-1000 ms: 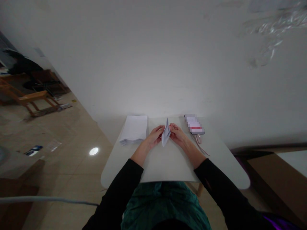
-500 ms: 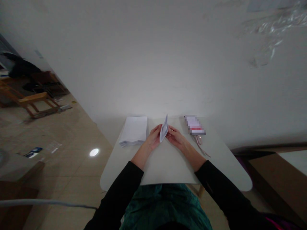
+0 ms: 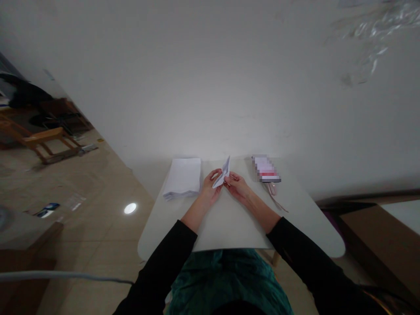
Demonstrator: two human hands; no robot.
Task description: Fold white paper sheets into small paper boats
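A small folded piece of white paper (image 3: 223, 174) is held up above the white table (image 3: 229, 227), between my two hands. My left hand (image 3: 210, 184) grips its left side, fingers curled around the edge. From the other side my right hand (image 3: 236, 184) pinches it, with the thumb on the paper's face. The paper leans, its pointed top toward the wall. Left of my hands lies a stack of white paper sheets (image 3: 183, 177). The fingertips behind the folded paper are partly hidden.
At the table's back right lies a phone (image 3: 265, 168), its screen blurred out, with a pink strap (image 3: 272, 190). The wall (image 3: 229, 87) rises directly behind the table. A cardboard box (image 3: 377, 236) stands to the right, and a wooden chair (image 3: 46, 135) is far left.
The folded paper has tilted, its lower end swinging left, and its folds have spread. My right thumb has come onto its face. Both hands stay in nearly the same place.
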